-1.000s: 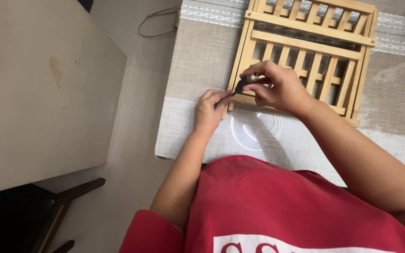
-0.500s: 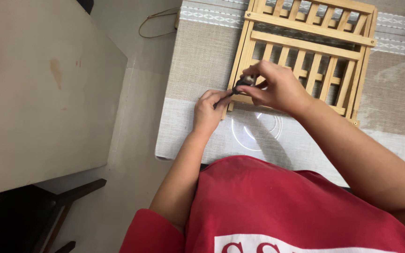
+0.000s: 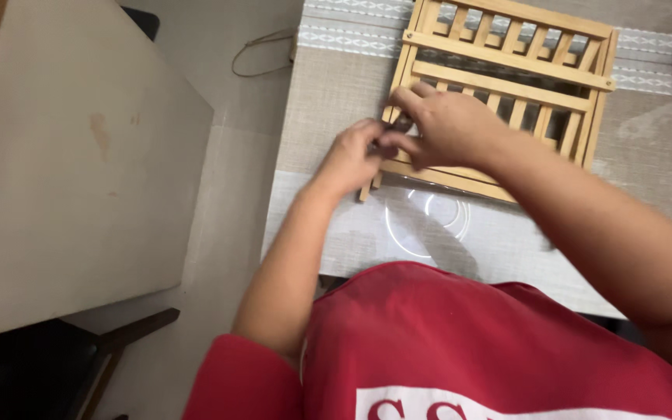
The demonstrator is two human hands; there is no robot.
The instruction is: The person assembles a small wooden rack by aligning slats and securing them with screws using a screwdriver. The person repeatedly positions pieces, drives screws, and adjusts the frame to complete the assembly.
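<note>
**Both hands meet at the rack's near left corner**

A wooden slatted rack point(image 3: 507, 93) lies flat on the cloth-covered worktop point(image 3: 336, 117). At its near left corner, the right hand point(image 3: 445, 128) and left hand point(image 3: 355, 155) touch, fingers pinched shut on a small dark object point(image 3: 389, 140), too hidden to identify. A clear disc point(image 3: 429, 222) lies just before the rack.

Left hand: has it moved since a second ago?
Yes: the left hand has shifted slightly up the picture, toward the near-left corner of the wooden rack.
</note>
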